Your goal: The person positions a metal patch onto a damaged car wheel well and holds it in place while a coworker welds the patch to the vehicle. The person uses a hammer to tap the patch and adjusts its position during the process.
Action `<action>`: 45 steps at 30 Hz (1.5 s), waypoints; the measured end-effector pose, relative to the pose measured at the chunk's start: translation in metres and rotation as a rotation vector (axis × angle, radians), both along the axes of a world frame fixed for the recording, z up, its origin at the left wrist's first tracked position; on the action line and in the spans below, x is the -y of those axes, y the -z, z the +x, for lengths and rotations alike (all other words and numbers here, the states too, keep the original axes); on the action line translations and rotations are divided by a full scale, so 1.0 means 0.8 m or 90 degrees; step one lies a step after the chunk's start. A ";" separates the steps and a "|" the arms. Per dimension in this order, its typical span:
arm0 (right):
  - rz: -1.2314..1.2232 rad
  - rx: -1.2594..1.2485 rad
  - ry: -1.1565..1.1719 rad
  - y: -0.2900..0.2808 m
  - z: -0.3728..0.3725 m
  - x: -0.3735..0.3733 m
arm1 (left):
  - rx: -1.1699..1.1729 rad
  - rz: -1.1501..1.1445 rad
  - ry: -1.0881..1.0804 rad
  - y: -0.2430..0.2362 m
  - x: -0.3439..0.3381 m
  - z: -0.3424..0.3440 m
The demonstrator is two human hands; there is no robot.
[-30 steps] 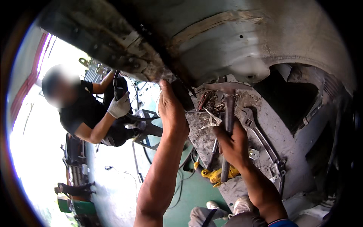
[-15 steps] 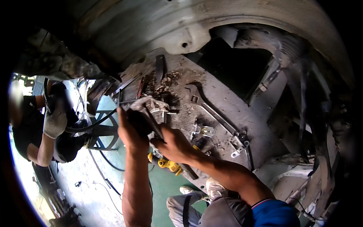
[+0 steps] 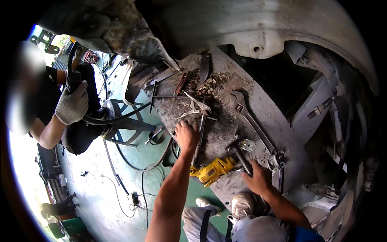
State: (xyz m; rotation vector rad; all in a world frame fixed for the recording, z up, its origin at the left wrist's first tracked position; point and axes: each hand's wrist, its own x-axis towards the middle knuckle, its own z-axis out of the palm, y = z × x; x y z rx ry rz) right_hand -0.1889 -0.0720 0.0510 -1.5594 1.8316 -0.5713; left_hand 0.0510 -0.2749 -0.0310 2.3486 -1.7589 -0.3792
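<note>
My left hand (image 3: 186,137) reaches over the dirty grey metal platform (image 3: 225,193), its bent fingers apart beside the silver locking pliers (image 3: 199,105) and a long metal bar (image 3: 199,147). My right hand (image 3: 257,178) grips a dark hammer (image 3: 234,151), lower right of the left hand. Between them lies a yellow power tool (image 3: 213,171). A large adjustable wrench (image 3: 246,108), a small silver bracket (image 3: 246,145), a red-handled tool (image 3: 181,82), a dark flat piece (image 3: 204,67) and debris also lie on the platform.
Worn vehicle body panels (image 3: 266,24) hang overhead. A dark opening (image 3: 262,84) and metal framework (image 3: 338,133) are at right. At left a co-worker's gloved hand (image 3: 70,105) holds a black hose (image 3: 109,120), near a dark metal stand (image 3: 129,129). Cables (image 3: 143,189) cross the green floor (image 3: 157,218).
My left hand has come down from the overhead panel to the tools and no longer holds the dark piece. My right hand has moved down and rightward with the hammer. The view has shifted.
</note>
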 end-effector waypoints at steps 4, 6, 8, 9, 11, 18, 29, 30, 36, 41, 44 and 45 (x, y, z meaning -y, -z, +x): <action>-0.003 -0.062 0.011 0.031 -0.005 -0.059 | 0.049 -0.065 0.039 0.031 -0.016 0.006; 0.002 -0.084 0.016 0.052 -0.005 -0.082 | 0.038 -0.074 0.053 0.033 -0.023 0.016; 0.014 -0.103 0.020 0.070 -0.006 -0.098 | -0.046 -0.092 0.045 0.023 -0.026 0.027; 0.020 -0.127 0.020 0.077 -0.007 -0.102 | -0.087 -0.124 0.045 0.016 -0.031 0.032; 0.009 -0.167 -0.030 0.060 -0.016 -0.081 | -0.197 -0.173 0.054 -0.013 -0.051 0.046; -0.338 0.048 -0.086 0.038 0.032 0.269 | -0.409 -0.226 -0.088 -0.109 -0.254 0.115; -0.278 -0.171 -0.214 0.164 0.123 0.522 | -0.502 0.001 -0.772 -0.020 -0.668 0.190; -0.279 -0.198 -0.226 0.161 0.122 0.525 | -0.480 0.022 -0.762 -0.012 -0.688 0.190; -0.258 -0.289 -0.198 0.146 0.143 0.517 | -0.389 0.052 -0.669 0.018 -0.734 0.197; -0.247 0.100 -0.040 0.133 0.115 0.479 | -0.469 0.044 -0.614 -0.045 -0.622 0.188; -0.071 0.407 -0.050 0.065 0.126 0.380 | -0.528 -0.004 -0.622 -0.065 -0.556 0.186; -0.041 0.425 -0.055 0.029 0.127 0.340 | -0.543 -0.042 -0.596 -0.061 -0.533 0.187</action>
